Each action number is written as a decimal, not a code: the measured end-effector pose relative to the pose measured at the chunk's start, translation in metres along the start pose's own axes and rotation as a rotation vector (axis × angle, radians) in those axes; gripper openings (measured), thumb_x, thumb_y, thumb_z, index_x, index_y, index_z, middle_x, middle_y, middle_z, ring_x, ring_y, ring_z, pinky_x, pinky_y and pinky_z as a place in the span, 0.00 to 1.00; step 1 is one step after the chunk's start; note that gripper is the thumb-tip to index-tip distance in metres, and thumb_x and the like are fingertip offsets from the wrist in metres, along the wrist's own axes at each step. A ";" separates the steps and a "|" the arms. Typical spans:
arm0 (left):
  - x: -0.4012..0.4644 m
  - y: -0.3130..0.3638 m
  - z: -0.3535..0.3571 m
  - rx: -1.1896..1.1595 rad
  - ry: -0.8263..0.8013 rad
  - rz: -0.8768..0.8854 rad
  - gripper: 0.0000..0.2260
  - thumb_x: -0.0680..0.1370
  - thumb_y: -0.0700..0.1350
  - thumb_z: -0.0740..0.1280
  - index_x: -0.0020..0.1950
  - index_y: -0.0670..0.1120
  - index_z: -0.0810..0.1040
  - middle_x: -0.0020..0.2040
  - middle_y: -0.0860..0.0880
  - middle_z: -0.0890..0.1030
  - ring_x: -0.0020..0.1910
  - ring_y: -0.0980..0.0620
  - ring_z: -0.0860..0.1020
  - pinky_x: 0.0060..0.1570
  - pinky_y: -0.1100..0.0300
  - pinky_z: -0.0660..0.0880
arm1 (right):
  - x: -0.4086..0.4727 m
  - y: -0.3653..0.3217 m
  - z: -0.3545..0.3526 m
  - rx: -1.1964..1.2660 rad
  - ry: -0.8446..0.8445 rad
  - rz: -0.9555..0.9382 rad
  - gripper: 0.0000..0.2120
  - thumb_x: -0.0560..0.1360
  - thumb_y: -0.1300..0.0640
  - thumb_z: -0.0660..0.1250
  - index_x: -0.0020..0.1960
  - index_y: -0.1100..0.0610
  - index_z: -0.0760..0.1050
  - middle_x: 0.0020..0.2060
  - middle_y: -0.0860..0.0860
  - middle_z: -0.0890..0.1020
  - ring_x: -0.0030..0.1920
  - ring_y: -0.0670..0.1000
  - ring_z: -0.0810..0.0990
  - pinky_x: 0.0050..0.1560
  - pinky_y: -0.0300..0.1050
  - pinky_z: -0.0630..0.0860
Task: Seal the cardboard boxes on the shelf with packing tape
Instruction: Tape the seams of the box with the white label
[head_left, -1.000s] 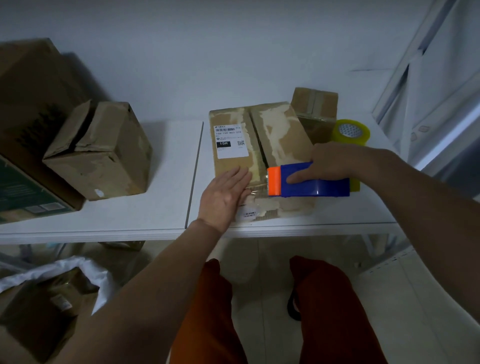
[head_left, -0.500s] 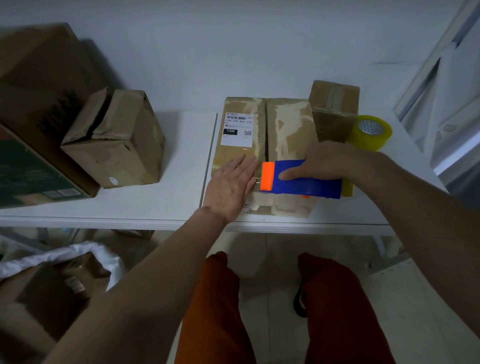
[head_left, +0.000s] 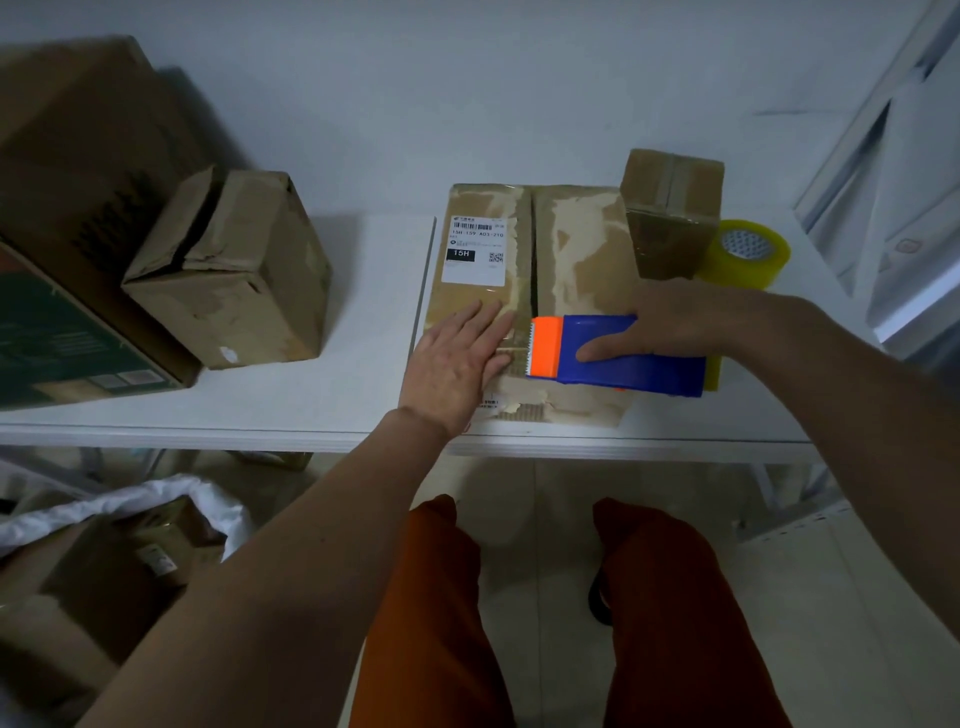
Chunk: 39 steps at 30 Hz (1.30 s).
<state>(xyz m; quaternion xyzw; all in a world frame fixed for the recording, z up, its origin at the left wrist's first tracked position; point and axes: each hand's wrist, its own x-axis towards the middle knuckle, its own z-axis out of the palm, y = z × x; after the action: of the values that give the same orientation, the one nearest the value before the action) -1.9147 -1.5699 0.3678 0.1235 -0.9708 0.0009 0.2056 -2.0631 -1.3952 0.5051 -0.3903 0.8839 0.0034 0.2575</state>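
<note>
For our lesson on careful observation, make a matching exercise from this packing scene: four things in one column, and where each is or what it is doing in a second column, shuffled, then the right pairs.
Things
1. left hand
2. right hand
3. spare tape roll
4. crumpled box

Places or states
A. stands at the shelf's right end
B. lies flat on the labelled box
C. sits on the left, flaps not closed flat
D. holds the blue and orange tape dispenser

Pairs: 1-B, 2-D, 3-A, 4-C
</note>
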 end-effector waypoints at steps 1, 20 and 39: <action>0.000 -0.001 0.001 -0.001 0.004 -0.002 0.23 0.81 0.54 0.51 0.73 0.47 0.68 0.71 0.47 0.71 0.72 0.47 0.67 0.68 0.52 0.63 | -0.001 0.000 0.001 -0.006 0.002 -0.005 0.38 0.65 0.28 0.63 0.61 0.57 0.71 0.56 0.55 0.77 0.51 0.55 0.77 0.52 0.49 0.74; 0.009 0.036 0.001 -0.009 0.070 0.069 0.23 0.82 0.53 0.52 0.73 0.43 0.67 0.72 0.44 0.69 0.73 0.45 0.64 0.73 0.47 0.58 | -0.016 0.024 -0.010 -0.154 0.087 0.076 0.26 0.69 0.30 0.62 0.36 0.53 0.62 0.33 0.50 0.71 0.33 0.48 0.71 0.32 0.40 0.66; 0.023 0.059 0.042 -0.233 0.359 0.082 0.14 0.79 0.45 0.65 0.62 0.43 0.80 0.61 0.46 0.80 0.62 0.48 0.78 0.63 0.52 0.71 | -0.009 0.048 -0.002 -0.130 -0.004 0.073 0.27 0.68 0.29 0.62 0.36 0.54 0.64 0.34 0.51 0.71 0.33 0.49 0.72 0.43 0.45 0.70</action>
<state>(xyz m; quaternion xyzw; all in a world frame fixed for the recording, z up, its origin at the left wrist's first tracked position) -1.9661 -1.5207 0.3413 0.0574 -0.9164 -0.0811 0.3877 -2.0920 -1.3567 0.5014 -0.3739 0.8950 0.0710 0.2329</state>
